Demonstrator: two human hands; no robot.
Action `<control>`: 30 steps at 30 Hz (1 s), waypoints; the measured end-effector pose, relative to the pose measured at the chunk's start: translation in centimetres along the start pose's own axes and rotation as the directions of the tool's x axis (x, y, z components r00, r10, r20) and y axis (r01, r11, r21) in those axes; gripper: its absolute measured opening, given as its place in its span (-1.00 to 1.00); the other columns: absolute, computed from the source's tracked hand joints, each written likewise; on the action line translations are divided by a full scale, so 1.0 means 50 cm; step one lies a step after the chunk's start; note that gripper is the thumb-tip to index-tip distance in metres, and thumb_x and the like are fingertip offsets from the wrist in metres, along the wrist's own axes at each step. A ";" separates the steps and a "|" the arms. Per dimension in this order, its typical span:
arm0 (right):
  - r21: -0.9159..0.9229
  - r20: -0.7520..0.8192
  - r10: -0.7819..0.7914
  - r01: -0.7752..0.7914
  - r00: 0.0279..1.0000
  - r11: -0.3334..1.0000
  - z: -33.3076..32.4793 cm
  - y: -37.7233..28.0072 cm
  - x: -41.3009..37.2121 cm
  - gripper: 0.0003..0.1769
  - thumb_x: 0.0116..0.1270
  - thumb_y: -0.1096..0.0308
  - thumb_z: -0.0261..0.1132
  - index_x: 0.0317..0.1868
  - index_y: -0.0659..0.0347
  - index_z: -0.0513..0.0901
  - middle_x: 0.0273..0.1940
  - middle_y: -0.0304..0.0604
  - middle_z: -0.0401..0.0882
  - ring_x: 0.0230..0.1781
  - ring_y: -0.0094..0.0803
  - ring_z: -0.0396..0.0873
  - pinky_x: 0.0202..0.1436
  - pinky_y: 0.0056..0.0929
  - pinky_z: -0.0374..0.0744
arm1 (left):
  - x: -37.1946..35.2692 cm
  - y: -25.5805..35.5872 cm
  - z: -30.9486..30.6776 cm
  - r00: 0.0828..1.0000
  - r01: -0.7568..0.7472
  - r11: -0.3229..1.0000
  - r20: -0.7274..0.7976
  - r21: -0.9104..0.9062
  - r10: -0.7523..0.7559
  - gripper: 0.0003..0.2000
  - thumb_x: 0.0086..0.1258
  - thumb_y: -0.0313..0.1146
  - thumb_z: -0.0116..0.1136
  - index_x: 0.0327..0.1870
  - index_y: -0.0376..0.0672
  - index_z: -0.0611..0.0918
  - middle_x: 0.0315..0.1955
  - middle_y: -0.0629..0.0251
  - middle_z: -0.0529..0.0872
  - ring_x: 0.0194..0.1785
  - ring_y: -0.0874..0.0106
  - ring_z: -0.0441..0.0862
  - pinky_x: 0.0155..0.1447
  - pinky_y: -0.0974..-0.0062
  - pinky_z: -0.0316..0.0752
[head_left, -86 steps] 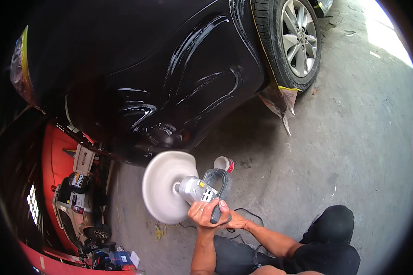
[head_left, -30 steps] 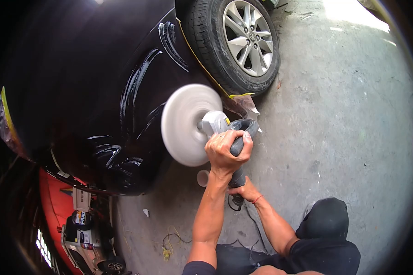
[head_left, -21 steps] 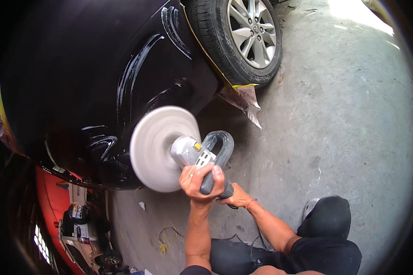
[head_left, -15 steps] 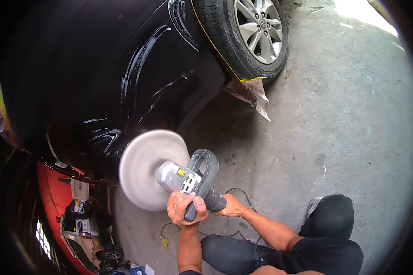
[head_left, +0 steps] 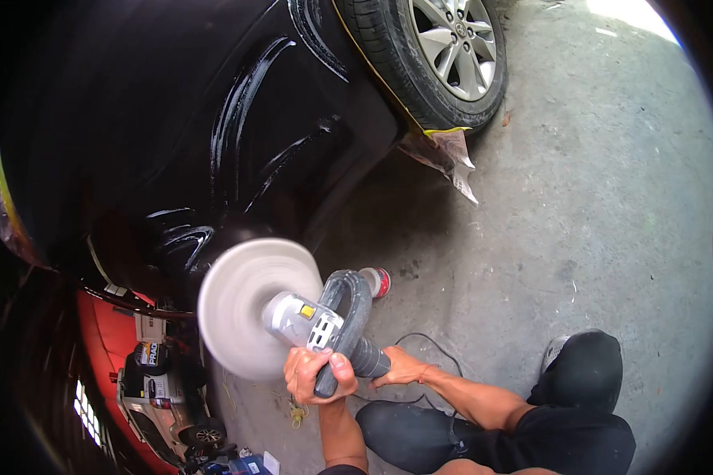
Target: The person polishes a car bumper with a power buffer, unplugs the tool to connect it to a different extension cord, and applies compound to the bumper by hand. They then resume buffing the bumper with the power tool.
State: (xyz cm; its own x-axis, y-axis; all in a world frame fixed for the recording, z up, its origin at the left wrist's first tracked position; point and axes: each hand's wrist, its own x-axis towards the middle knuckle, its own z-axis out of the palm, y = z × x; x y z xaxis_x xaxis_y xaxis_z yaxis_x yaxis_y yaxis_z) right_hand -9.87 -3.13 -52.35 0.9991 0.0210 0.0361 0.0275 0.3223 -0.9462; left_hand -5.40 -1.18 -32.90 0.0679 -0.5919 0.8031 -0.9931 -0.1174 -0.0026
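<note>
My left hand is wrapped round the black loop handle of a grey and black polisher. Farther back, the tool's rear grip is in my right hand, whose fingers are partly hidden. The wide round pale pad looks blurred, at the lower edge of a dark glossy car body panel. White streaks mark the panel above the pad. Masking paper with yellow tape hangs at the panel's edge by the wheel.
A red and white can stands on the grey concrete floor just beyond the handle. A black cord runs near my right forearm. Another vehicle is at the lower left. My bent knee is at the right.
The polisher and both hands have shifted slightly downward in view, the pad also a little left. The can beside the handle now shows more. The car and wheel appear slightly farther right.
</note>
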 end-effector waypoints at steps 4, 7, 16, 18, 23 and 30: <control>0.142 -0.180 -0.053 0.079 0.982 0.987 -0.016 0.018 0.010 -0.46 -0.12 0.18 0.60 -0.14 0.30 0.70 -0.20 0.03 0.77 -0.17 -0.17 0.72 -0.02 -0.26 0.61 | 0.044 -0.017 0.085 0.998 -0.050 0.987 0.023 -0.154 0.054 -0.89 0.08 -0.41 0.22 -0.44 -0.25 0.58 -0.69 0.27 0.53 -0.65 0.38 0.42 -0.44 0.43 0.35; 0.258 -0.370 -0.038 0.142 0.928 0.956 -0.028 0.014 0.013 -0.52 -0.10 0.25 0.58 -0.16 0.32 0.69 -0.28 -0.03 0.76 -0.26 -0.32 0.70 -0.09 -0.32 0.61 | 0.082 -0.030 0.158 0.998 -0.035 0.961 0.047 -0.276 0.050 -0.87 0.05 -0.41 0.23 -0.44 -0.25 0.58 -0.69 0.27 0.52 -0.62 0.38 0.43 -0.45 0.44 0.34; 0.268 -0.647 0.022 0.200 0.762 0.943 -0.133 -0.046 0.014 -0.67 -0.07 0.31 0.55 -0.37 0.32 0.64 -0.49 -0.24 0.64 -0.49 -0.47 0.55 -0.35 -0.36 0.53 | 0.183 -0.006 0.294 0.994 0.061 0.894 0.105 -0.445 -0.016 -0.90 0.00 -0.44 0.37 -0.51 -0.13 0.64 -0.61 0.36 0.65 -0.57 0.36 0.53 -0.38 0.42 0.41; 0.263 -0.644 -0.001 0.223 0.765 0.939 -0.120 -0.038 0.019 -0.68 -0.07 0.30 0.55 -0.39 0.31 0.64 -0.50 -0.25 0.63 -0.50 -0.48 0.54 -0.36 -0.37 0.52 | 0.175 -0.009 0.293 0.992 0.068 0.896 0.125 -0.440 -0.014 -0.90 0.01 -0.43 0.37 -0.51 -0.11 0.64 -0.62 0.36 0.65 -0.57 0.35 0.53 -0.36 0.41 0.42; 0.240 -0.577 0.011 0.156 0.817 0.958 -0.052 0.014 0.018 -0.69 -0.05 0.29 0.55 -0.37 0.31 0.67 -0.47 -0.22 0.67 -0.46 -0.46 0.59 -0.32 -0.35 0.54 | 0.104 -0.025 0.213 0.993 0.043 0.935 0.119 -0.352 -0.001 -0.92 -0.03 -0.44 0.31 -0.51 -0.16 0.65 -0.67 0.34 0.57 -0.60 0.42 0.44 -0.42 0.46 0.38; 0.140 -0.393 -0.069 0.134 0.917 0.981 0.094 0.068 0.022 -0.62 -0.03 0.26 0.57 -0.23 0.27 0.69 -0.34 -0.13 0.74 -0.32 -0.38 0.68 -0.18 -0.34 0.61 | -0.038 -0.061 -0.008 0.999 0.016 0.979 0.040 -0.203 -0.008 -0.86 -0.01 -0.39 0.25 -0.47 -0.23 0.59 -0.70 0.32 0.54 -0.66 0.39 0.44 -0.45 0.43 0.38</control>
State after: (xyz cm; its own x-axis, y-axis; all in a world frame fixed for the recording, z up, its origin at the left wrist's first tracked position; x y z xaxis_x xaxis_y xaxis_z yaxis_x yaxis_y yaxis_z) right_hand -8.83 2.44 -54.02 0.9267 -0.3747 -0.0277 0.1563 0.4517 -0.8784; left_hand -2.51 0.62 -34.18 0.0799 -0.6221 0.7789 -0.9907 0.0371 0.1312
